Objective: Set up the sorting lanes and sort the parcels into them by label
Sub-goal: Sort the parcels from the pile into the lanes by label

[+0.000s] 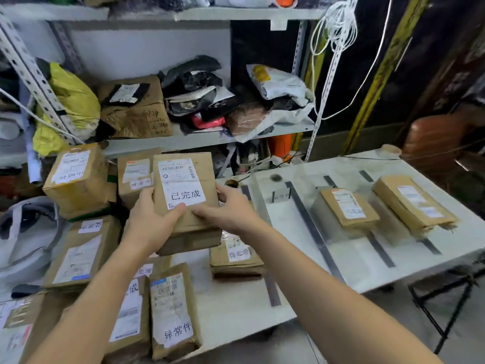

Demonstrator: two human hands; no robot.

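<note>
Head view. Holding a brown parcel (189,179) up over the left end of the white desk (354,261), label facing the camera and reading 已完成. Clasping its left edge with the left grip (153,220), thumb pressing on the label's lower edge. Clasping its right edge with the right grip (231,208), fingers curling round the side, thumb lying across the front below the label. Showing, on the desk to the right, dark tape strips (312,227) marking off lanes, a small sign (281,194) standing beside one strip, and a second parcel (346,208) and a third parcel (412,203) lying in neighbouring lanes, apart. Showing more labelled parcels crowding below and left, among them one marked 异常件 (174,313). Showing a shelf (183,139) behind, carrying bags.
</note>
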